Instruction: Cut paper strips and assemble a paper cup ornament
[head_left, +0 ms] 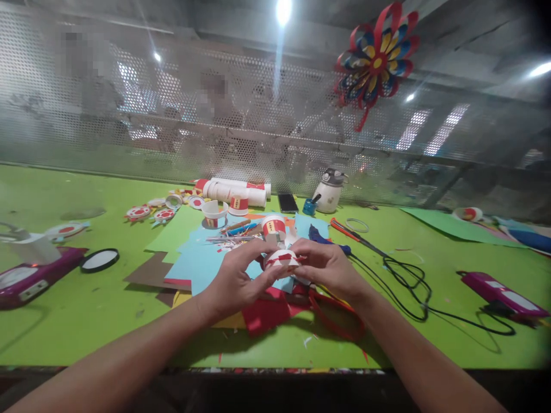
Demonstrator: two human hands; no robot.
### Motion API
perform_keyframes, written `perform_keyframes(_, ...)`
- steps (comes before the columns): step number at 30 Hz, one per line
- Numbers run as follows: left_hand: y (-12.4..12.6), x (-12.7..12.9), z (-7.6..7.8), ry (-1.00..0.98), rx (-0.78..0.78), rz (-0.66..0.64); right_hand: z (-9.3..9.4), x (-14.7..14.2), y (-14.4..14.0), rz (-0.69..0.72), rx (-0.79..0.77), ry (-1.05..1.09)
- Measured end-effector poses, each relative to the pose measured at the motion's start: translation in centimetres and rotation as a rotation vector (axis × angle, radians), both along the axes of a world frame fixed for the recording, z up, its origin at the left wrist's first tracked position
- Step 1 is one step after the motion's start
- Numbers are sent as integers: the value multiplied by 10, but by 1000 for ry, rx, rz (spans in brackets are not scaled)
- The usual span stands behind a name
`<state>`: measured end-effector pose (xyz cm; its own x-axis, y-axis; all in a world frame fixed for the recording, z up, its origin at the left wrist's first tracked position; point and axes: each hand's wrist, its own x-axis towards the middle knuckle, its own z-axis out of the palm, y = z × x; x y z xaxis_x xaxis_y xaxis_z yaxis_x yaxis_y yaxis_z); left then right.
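Between my two hands, over the middle of the pile of paper, is a small white and red paper craft piece (282, 259). My left hand (245, 275) pinches its left side with thumb and fingers. On its right side, the fingers of my right hand (325, 267) close around the edge. Part of the piece is hidden behind the fingers. Just beyond it stands a red and white paper cup (274, 228). Blue paper sheets (193, 258) and red paper (267, 314) lie beneath my hands, and red-handled scissors (340, 315) rest by my right wrist.
Stacked paper cups (236, 192), a phone (288, 202) and a white bottle (329, 192) stand at the back. Paper turtles (138, 213) lie at left. A blue glue gun (327, 238) trails a black cable to the right. Purple power strips (503, 295) sit at both sides.
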<state>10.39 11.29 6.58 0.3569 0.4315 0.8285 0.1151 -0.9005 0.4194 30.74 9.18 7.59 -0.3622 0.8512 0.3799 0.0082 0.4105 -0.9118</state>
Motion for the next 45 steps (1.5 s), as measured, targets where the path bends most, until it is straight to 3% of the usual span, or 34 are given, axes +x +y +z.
perform_keyframes(11, -2, -4, 3, 33, -105, -114, 13, -6, -16, -119, 296, -78)
perform_keyframes(18, -4, -6, 2, 20, -85, -190, 18, -11, -25, -179, 469, -97)
perform_keyframes(45, -9, -6, 10, 7, -88, -302, 25, -10, -37, -244, 603, -184)
